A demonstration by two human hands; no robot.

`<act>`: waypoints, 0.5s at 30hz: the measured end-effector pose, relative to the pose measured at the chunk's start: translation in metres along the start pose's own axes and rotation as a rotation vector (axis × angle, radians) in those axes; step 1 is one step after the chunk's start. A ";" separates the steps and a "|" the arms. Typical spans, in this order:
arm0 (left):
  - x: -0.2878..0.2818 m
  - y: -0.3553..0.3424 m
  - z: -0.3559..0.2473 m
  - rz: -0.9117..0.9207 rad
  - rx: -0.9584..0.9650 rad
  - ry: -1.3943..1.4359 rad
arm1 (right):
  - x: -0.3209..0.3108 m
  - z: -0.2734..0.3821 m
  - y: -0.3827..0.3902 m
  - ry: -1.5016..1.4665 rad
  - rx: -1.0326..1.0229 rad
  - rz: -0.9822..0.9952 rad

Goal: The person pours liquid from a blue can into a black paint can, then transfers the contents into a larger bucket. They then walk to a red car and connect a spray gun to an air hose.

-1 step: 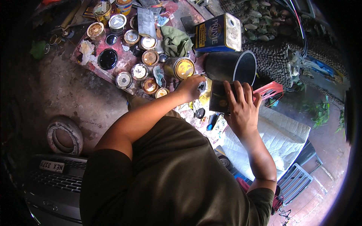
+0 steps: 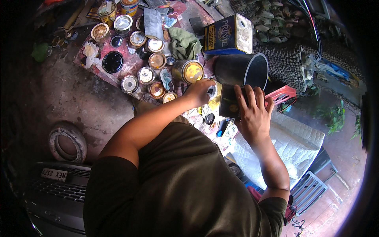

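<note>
My right hand (image 2: 254,108) lies over a dark-sided rectangular tin (image 2: 227,103) with a gold face, its fingers bent across the tin's side. At the tin's left end my left hand (image 2: 200,93) is closed, fingertips curled at a small pale, shiny piece (image 2: 212,91); what exactly it is I cannot make out. Just beyond my left hand stands a can with a yellow-stained lid (image 2: 193,71). A black bucket (image 2: 239,69) lies on its side beyond the tin. Below the tin are a small round black lid (image 2: 209,118) and a dark object with a blue end (image 2: 222,128).
Several used paint cans (image 2: 157,60) crowd the stained table (image 2: 89,65), with a black-filled open container (image 2: 113,62) and a green rag (image 2: 184,42). A large blue tin (image 2: 228,34) stands at the back. White quilted sheeting (image 2: 290,136) lies to the right; a tyre (image 2: 68,143) is at left.
</note>
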State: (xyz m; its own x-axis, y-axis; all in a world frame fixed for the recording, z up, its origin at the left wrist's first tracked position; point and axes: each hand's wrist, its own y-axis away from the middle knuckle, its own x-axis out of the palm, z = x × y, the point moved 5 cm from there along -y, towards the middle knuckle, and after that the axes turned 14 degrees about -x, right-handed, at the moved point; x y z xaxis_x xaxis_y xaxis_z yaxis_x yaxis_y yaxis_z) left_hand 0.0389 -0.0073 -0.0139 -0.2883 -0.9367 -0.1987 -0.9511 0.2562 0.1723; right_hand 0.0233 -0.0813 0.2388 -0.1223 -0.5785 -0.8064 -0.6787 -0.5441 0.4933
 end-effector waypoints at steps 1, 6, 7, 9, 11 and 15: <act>0.000 0.000 0.000 0.001 0.003 0.003 | 0.000 0.000 0.000 0.005 0.000 -0.003; -0.001 0.000 -0.001 0.003 -0.001 0.010 | -0.001 0.000 0.001 0.022 0.000 -0.011; -0.002 0.000 -0.001 0.003 0.001 0.010 | -0.001 0.000 0.001 0.023 -0.002 -0.015; -0.002 0.000 -0.002 0.001 0.005 0.010 | -0.002 0.000 0.002 0.022 -0.003 -0.017; -0.002 0.001 -0.002 -0.004 0.011 0.012 | -0.002 0.000 0.003 0.014 0.000 -0.014; -0.001 0.001 -0.001 0.002 0.007 0.021 | 0.000 0.000 0.004 0.027 0.005 -0.011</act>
State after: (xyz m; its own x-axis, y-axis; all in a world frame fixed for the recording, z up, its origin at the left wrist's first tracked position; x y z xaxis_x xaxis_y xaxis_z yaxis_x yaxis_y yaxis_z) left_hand 0.0386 -0.0064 -0.0124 -0.2875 -0.9410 -0.1784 -0.9514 0.2592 0.1660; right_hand 0.0210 -0.0840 0.2406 -0.0956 -0.5887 -0.8027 -0.6837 -0.5472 0.4828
